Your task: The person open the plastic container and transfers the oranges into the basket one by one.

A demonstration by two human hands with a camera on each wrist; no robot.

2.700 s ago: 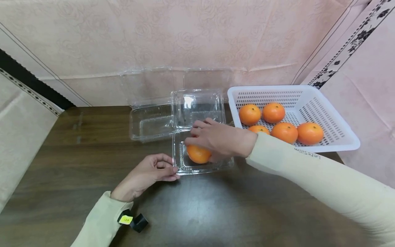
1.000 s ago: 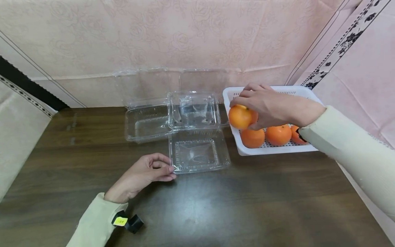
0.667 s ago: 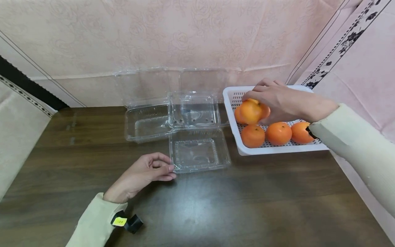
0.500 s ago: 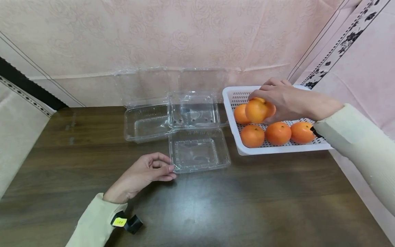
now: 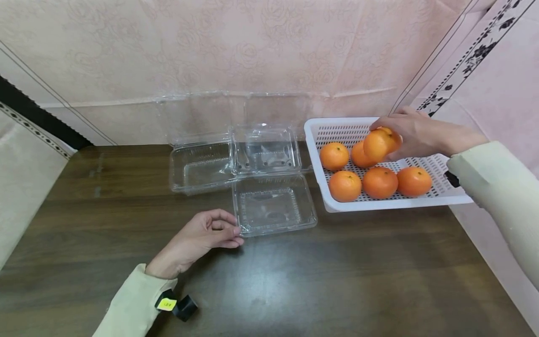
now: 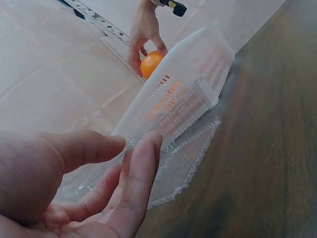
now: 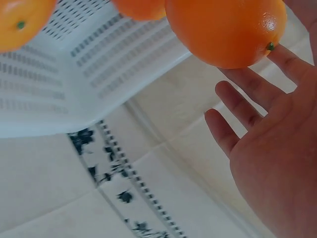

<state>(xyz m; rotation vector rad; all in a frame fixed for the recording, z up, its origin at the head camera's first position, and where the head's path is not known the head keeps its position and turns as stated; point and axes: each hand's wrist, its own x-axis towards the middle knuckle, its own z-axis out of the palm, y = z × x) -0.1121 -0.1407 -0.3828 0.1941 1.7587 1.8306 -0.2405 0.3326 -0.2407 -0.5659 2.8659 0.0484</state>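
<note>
In the head view my right hand (image 5: 418, 133) holds an orange (image 5: 377, 144) over the right half of the white plastic basket (image 5: 381, 205). The right wrist view has this orange (image 7: 225, 29) large, with fingers beneath it. Several more oranges, including a front one (image 5: 380, 182), lie in the basket. My left hand (image 5: 206, 236) pinches the front left corner of a clear plastic clamshell container (image 5: 273, 213). Thumb and fingertips meet at the clear rim in the left wrist view, where the left hand (image 6: 94, 183) fills the near side.
Behind the near container stand other clear plastic boxes (image 5: 202, 166), their raised lids leaning toward the pink wall covering (image 5: 236, 51). Everything rests on a dark wooden table (image 5: 316, 281). The basket's back rim sits close to the wall.
My right hand has lifted the orange out of the clear container and carried it right, over the basket and further across it. My left hand has stayed at the container's corner.
</note>
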